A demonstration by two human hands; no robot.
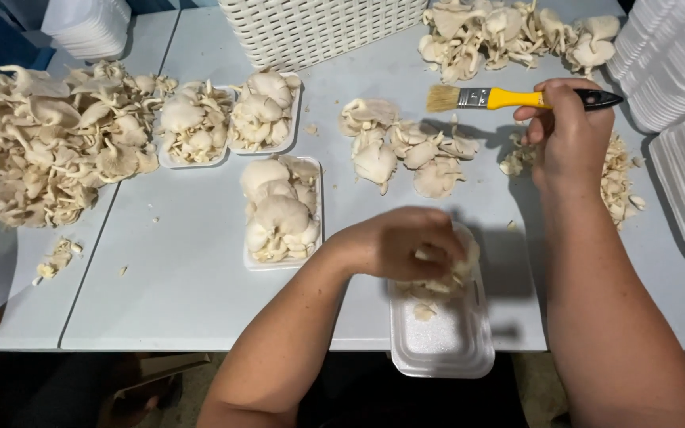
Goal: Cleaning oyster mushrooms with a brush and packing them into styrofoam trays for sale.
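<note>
My left hand (402, 242) is closed on a pale oyster mushroom (453, 273), pressing it into the far end of a white foam tray (445, 345) at the table's front edge. My right hand (568, 131) is raised over the table and grips a paintbrush (517, 98) with a yellow and black handle, its bristles pointing left. A small group of loose mushrooms (406, 147) lies just beyond the left hand. Mushroom scraps (620, 178) lie under and beside the right hand.
Three filled foam trays (283, 210) (193, 123) (265, 111) sit left of centre. A large mushroom heap (49, 143) fills the far left, another heap (509, 36) the back right. A white woven basket (319, 28) stands behind. Stacks of foam trays (675, 71) line the right edge.
</note>
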